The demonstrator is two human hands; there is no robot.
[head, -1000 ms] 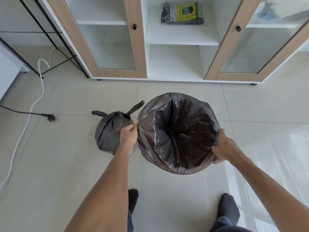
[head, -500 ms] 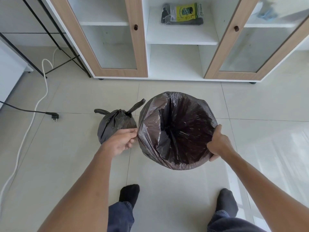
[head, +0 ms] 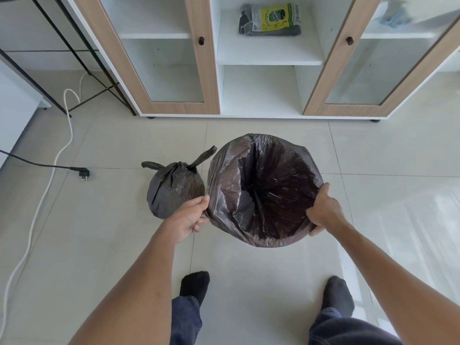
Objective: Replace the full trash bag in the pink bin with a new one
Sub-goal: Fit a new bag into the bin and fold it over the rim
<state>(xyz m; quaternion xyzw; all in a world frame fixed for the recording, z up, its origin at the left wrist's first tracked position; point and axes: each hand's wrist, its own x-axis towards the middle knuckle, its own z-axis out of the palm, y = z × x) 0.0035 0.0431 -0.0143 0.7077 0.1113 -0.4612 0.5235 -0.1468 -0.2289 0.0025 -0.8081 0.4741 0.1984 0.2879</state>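
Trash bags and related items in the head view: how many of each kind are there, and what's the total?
Tied full trash bag on the floor: 1
Open new trash bag held at its rim by the left hand and right hand: 1
Pack of trash bags on the cabinet shelf: 1
Total: 3
The pink bin itself is hidden under the new bag.
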